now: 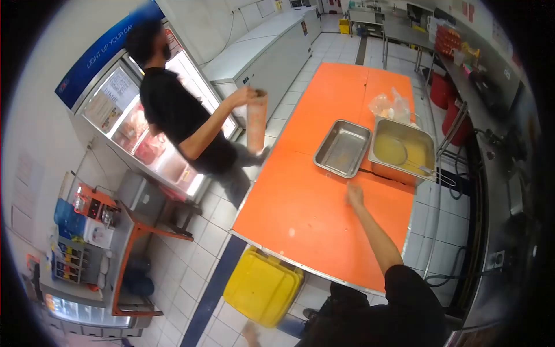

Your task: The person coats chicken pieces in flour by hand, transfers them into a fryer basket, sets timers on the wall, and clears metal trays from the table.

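Observation:
My right hand (pixel 354 194) is over the orange table (pixel 300 214), just in front of a shallow steel tray (pixel 345 168). Motion smears its fingers, so I cannot tell whether they touch the tray. The tray looks bare apart from a little residue. Beside it stands a deeper steel pan (pixel 399 170) with yellowish liquid and a wire-mesh strainer (pixel 425 169) lying in it, handle over the rim. My left hand (pixel 250 333) hangs low by the yellow bin (pixel 260 289), blurred and partly cut off by the frame.
Across the table a person in black (pixel 179 115) carries a tall clear container (pixel 256 121). A plastic bag (pixel 390 109) lies behind the pan. A lit display fridge (pixel 139 121) and a chest freezer (pixel 266 52) stand left; a steel counter (pixel 462 87) runs along the right.

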The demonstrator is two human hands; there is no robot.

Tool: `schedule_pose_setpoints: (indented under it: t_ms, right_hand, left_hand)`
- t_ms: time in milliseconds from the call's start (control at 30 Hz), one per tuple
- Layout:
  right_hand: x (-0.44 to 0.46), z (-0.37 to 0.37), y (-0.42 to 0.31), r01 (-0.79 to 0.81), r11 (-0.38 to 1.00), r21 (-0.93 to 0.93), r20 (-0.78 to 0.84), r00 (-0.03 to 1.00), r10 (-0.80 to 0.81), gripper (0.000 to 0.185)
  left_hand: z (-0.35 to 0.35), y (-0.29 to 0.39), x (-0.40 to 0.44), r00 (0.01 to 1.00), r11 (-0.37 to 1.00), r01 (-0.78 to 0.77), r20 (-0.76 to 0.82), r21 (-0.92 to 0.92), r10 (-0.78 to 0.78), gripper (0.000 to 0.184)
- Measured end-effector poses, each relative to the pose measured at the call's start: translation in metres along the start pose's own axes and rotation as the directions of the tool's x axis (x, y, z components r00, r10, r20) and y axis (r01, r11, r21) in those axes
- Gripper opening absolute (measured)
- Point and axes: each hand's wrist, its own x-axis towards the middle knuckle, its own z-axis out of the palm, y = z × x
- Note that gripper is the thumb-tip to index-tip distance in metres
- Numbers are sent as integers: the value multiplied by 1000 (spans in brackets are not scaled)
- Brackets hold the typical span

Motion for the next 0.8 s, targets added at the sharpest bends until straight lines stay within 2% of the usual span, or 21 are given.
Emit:
schedule_pose_setpoints:
  t_ms: [33, 67, 100, 200, 233, 300, 333, 400, 467, 533, 567, 633, 700, 733, 767, 800]
  right_hand:
    - [15, 7, -23, -28, 999, -24, -98, 995, 25, 39]
    - [70, 23, 10, 40, 998, -57, -197, 979, -50, 42]
    - [131, 40, 51, 98, 990, -104, -293, 948, -125, 45]
    - [80, 24, -27, -118, 993, -1, -147, 982, 117, 37]
    - [89, 28, -18, -127, 992, 3, -152, 980, 126, 37]
    - [106, 36, -9, 117, 993, 16, -9, 993, -117, 24]
    - [95, 39, -19, 232, 972, 34, -74, 971, -229, 17]
    - [59, 33, -42, 252, 965, -74, -102, 961, -259, 19]
    - [6, 14, -57, 191, 980, 51, 52, 980, -194, 17]
    - [-58, -12, -64, 66, 985, 161, 207, 973, -99, 15]
    - [-93, -27, -67, 26, 987, 161, 267, 961, -68, 13]
    - [-157, -63, -60, -12, 990, 142, 400, 915, -46, 13]
    - [-217, -103, -54, -93, 990, 103, 457, 889, 36, 10]
    - [-239, -124, -41, -114, 990, 88, 484, 873, 58, 10]
    - [-257, -147, -34, -81, 996, 25, 506, 860, 57, 10]
    - [-276, -166, -25, -78, 994, 73, 487, 873, 32, 10]
  left_hand:
    - [3, -13, -14, 992, 993, -105, 80, 50, 101, 35]
    - [8, -27, -28, 999, 999, -8, 36, 52, 6, 33]
    - [15, -41, -44, 999, 996, 16, 49, 82, -20, 33]
    - [48, -62, -80, 985, 981, 145, 80, 128, -156, 35]
    - [56, -66, -86, 980, 977, 163, 92, 141, -176, 35]
    - [70, -66, -91, 973, 970, 183, 114, 160, -202, 36]
    - [75, -67, -94, 970, 968, 189, 124, 163, -210, 37]
    - [84, -67, -94, 966, 969, 183, 153, 168, -209, 38]
    - [91, -67, -92, 965, 974, 157, 183, 162, -186, 39]
    - [98, -67, -88, 965, 984, 117, 218, 136, -145, 40]
    - [101, -68, -85, 964, 990, 90, 239, 108, -114, 40]
    - [105, -72, -75, 959, 1000, -7, 284, -8, 9, 41]
    - [107, -73, -51, 926, 960, -141, 311, -242, 214, 43]
    - [119, -44, -48, 939, 955, -86, 297, -284, 173, 49]
    - [138, 29, -76, 950, 944, -33, 283, -327, 131, 55]
    - [145, 78, -104, 890, 938, 31, 436, -345, 131, 58]
